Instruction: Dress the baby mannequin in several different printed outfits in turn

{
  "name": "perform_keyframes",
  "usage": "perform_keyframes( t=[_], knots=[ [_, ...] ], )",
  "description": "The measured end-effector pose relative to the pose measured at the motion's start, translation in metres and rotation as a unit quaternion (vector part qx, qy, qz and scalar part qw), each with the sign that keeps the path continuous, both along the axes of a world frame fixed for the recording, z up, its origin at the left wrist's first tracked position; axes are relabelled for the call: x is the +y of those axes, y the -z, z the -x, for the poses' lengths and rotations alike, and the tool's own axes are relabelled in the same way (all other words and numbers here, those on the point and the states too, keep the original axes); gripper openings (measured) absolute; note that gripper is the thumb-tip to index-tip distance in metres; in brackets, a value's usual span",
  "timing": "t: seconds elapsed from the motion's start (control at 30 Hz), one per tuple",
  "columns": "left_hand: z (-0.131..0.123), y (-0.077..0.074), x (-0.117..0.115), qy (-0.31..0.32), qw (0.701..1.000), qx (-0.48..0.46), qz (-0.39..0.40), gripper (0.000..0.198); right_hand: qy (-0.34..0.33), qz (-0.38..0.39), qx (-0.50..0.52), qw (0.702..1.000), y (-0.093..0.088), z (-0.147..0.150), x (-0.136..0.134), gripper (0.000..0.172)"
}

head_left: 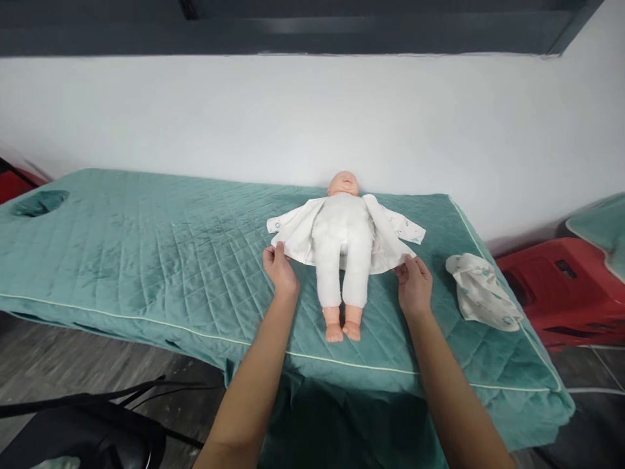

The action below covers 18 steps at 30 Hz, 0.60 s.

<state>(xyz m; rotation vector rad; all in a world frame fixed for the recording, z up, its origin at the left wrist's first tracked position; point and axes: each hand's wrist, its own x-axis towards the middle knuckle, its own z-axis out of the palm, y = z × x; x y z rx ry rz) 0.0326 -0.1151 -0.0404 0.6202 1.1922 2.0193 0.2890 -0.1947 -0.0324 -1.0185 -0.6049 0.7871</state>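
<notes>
A baby doll (344, 228) with a white cloth body lies on its back, head toward the wall and feet toward me. Its arms are inside or hidden by a white printed jacket (300, 228), which is spread open on both sides. My left hand (280, 268) pinches the jacket's lower corner on the left. On the right, my right hand (414, 281) has the opposite lower corner between thumb and fingers. Both hands are beside the doll's legs, not touching them.
The doll rests on a bed with a green quilted cover (209, 260). A crumpled white printed cloth (486, 293) lies near the bed's right end. Beyond that end is a red plastic stool (566, 286). A black chair (83, 436) stands at the lower left.
</notes>
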Motion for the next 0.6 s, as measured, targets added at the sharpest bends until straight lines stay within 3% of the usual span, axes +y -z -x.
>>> perform_keyframes(
  t=[0.23,0.37,0.47,0.6],
  knots=[
    [0.003,0.001,-0.008,-0.036,0.995,0.094,-0.007,0.034,0.055,0.047,-0.101,0.992,0.017,0.0,-0.024,0.023],
    [0.005,0.005,-0.01,-0.036,0.99,0.134,0.007,0.034,0.135,0.065,-0.223,0.963,0.02,0.004,-0.049,0.025],
    [0.005,0.009,-0.008,-0.02,0.989,0.146,-0.001,0.032,0.169,0.062,-0.39,0.903,0.015,-0.006,-0.066,0.026],
    [0.004,0.011,-0.007,0.02,0.987,0.161,-0.013,0.028,0.206,0.075,-0.592,0.775,0.007,-0.058,-0.083,0.039]
  ],
)
